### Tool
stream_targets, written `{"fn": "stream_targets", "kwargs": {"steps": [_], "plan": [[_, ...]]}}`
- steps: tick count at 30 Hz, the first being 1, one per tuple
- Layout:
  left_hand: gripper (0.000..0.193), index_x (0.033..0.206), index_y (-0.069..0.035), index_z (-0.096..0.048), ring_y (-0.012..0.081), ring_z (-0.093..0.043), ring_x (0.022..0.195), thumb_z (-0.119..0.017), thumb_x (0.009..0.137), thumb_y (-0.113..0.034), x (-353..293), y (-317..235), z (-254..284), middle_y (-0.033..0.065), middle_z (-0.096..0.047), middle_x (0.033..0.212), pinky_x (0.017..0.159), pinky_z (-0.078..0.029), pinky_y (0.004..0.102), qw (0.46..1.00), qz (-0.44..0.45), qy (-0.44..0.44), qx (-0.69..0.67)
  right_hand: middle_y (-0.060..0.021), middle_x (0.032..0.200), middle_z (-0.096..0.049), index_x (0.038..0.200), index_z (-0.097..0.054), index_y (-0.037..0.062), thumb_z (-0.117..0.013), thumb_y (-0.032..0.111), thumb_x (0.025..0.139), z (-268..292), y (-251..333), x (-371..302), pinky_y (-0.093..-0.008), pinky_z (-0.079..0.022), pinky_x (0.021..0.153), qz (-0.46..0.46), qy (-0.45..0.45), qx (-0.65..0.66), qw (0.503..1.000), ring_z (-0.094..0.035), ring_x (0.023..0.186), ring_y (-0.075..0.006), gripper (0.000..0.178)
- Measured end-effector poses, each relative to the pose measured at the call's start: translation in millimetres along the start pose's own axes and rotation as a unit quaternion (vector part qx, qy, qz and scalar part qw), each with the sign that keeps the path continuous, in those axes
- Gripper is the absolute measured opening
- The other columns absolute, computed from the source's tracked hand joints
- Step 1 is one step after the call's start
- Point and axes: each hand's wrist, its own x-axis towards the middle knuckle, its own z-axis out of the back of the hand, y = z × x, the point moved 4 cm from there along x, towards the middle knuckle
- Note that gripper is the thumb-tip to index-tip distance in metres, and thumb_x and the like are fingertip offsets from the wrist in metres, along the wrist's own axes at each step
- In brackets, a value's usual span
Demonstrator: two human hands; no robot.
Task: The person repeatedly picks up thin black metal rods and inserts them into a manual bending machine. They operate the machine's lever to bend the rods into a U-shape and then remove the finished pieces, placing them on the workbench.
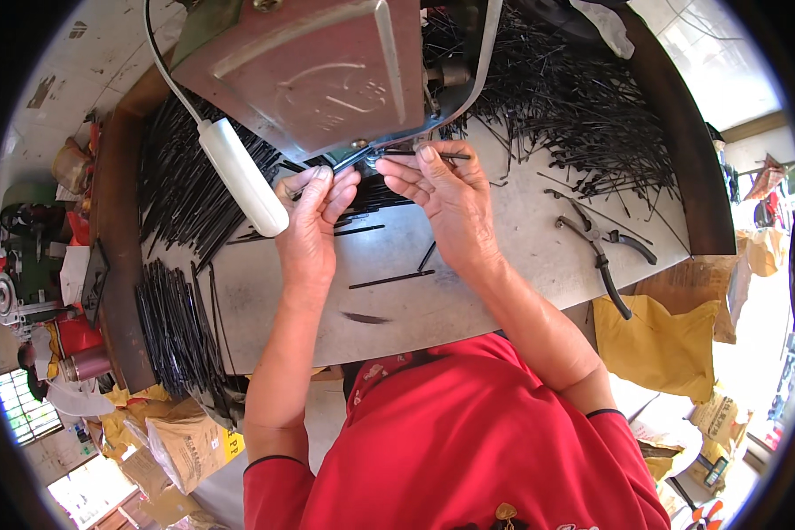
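Note:
Under the head of a reddish-brown machine [318, 84], both my hands are raised close together. My left hand [311, 221] pinches a thin black rod [352, 160] that slants up toward the machine's working point. Between thumb and fingers, my right hand [455, 199] grips another slim black rod [455, 156], lying nearly level. The inner ends of the two rods come near each other beneath the machine; whether they touch I cannot tell. A few loose black rods [389, 280] lie on the grey metal tabletop [318, 322] below my hands.
A white lamp [246, 179] on a cable hangs left of the machine. Heaps of black rods lie at the back left [190, 163] and back right [574, 106], with a bundle [172, 327] at front left. Black-handled pliers [599, 238] rest at right. Brown raised edges [693, 159] border the table.

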Motion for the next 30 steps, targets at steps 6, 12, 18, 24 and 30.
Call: {"fn": "stream_targets", "kwargs": {"steps": [6,12,18,24,30], "plan": [[0.014,0.098,0.000,-0.046,0.0289,-0.068,0.087,-0.057,0.090,-0.001,-3.0,-1.1,-10.2,0.0201,-0.062,0.094,0.072,-0.060,0.0281,1.000,-0.002,-0.006,0.002,-0.0222,0.101,-0.062,0.102,-0.045,0.0019,-0.051,0.015,0.096,4.0,3.8,2.7,-0.0363,-0.053,0.086,0.002,-0.012,0.005,1.000,-0.065,0.097,-0.0299,0.016],[0.017,0.101,0.001,-0.045,0.0284,-0.068,0.088,-0.057,0.090,-0.003,2.0,8.3,-4.4,0.0198,-0.062,0.094,0.074,-0.060,0.0288,1.000,0.029,0.000,-0.006,-0.0223,0.101,-0.062,0.102,-0.045,0.0020,-0.051,0.014,0.096,8.0,0.4,-0.4,-0.0358,-0.053,0.085,-0.015,-0.025,0.014,0.999,-0.065,0.097,-0.0296,0.015],[0.009,0.096,-0.001,-0.055,0.0252,-0.068,0.086,-0.060,0.088,-0.003,-2.1,4.4,-4.0,0.0194,-0.066,0.095,0.073,-0.059,0.0263,1.000,0.002,-0.010,-0.004,-0.0225,0.101,-0.062,0.103,-0.044,0.0020,-0.051,0.014,0.096,4.4,3.3,-0.1,-0.0359,-0.053,0.085,-0.004,-0.008,0.003,1.000,-0.065,0.097,-0.0296,0.015],[0.021,0.100,0.000,-0.043,0.0288,-0.068,0.087,-0.060,0.088,-0.001,-8.4,-2.3,-10.7,0.0187,-0.062,0.094,0.073,-0.059,0.0298,0.999,-0.038,-0.021,0.014,-0.0228,0.101,-0.062,0.102,-0.044,0.0015,-0.051,0.014,0.096,2.3,4.7,0.7,-0.0360,-0.053,0.086,-0.004,-0.005,0.012,1.000,-0.065,0.097,-0.0295,0.015],[0.011,0.096,-0.001,-0.050,0.0258,-0.068,0.086,-0.059,0.089,-0.003,-2.8,1.6,-11.6,0.0205,-0.064,0.096,0.072,-0.059,0.0268,0.999,-0.029,-0.017,0.014,-0.0240,0.101,-0.062,0.103,-0.044,-0.0002,-0.052,0.015,0.096,6.3,1.1,4.4,-0.0354,-0.054,0.085,-0.015,-0.027,0.018,0.999,-0.065,0.095,-0.0297,0.019]]}}
